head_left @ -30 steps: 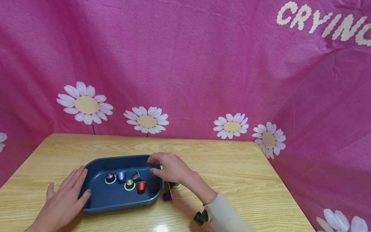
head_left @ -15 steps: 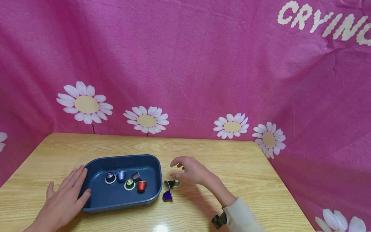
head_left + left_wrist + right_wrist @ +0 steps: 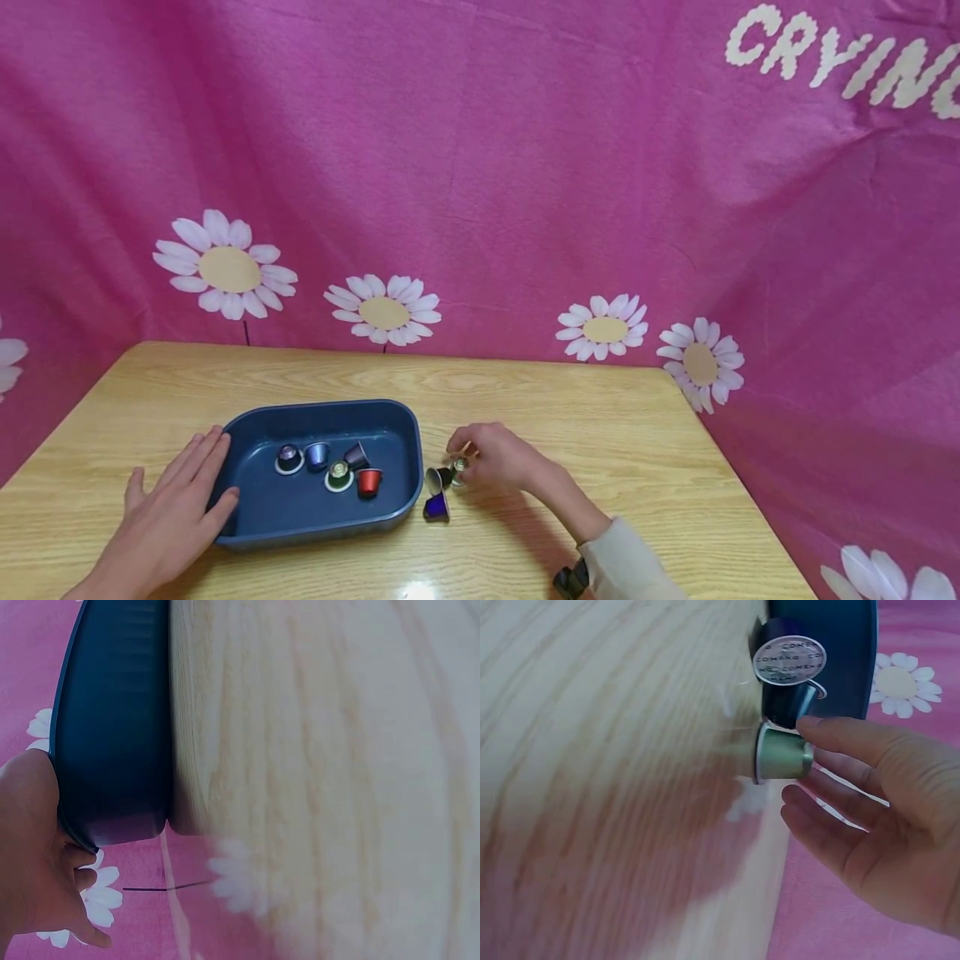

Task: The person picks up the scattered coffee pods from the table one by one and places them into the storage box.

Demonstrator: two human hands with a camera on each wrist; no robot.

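A dark blue tray (image 3: pixel 322 533) holds several coffee capsules, among them a red capsule (image 3: pixel 368 482) and a green capsule with a white rim (image 3: pixel 339 476). My left hand (image 3: pixel 168 508) rests with straight fingers against the tray's left end. Just right of the tray, my right hand (image 3: pixel 498 454) reaches down around a light green capsule (image 3: pixel 786 755) standing on the table. In the right wrist view its thumb and fingers are spread about that capsule; firm contact is not plain. Beside it lie a dark capsule (image 3: pixel 438 479) and a purple-blue capsule (image 3: pixel 437 507).
The wooden table (image 3: pixel 600 467) runs back to a pink cloth (image 3: pixel 480 167) printed with daisies. A small black object (image 3: pixel 572 579) is at my right sleeve (image 3: pixel 626 562). The tray's raised wall stands close to the loose capsules.
My right hand has withdrawn from over the tray's right end, moved right and lowered to the light green capsule. The left hand stays at the tray.
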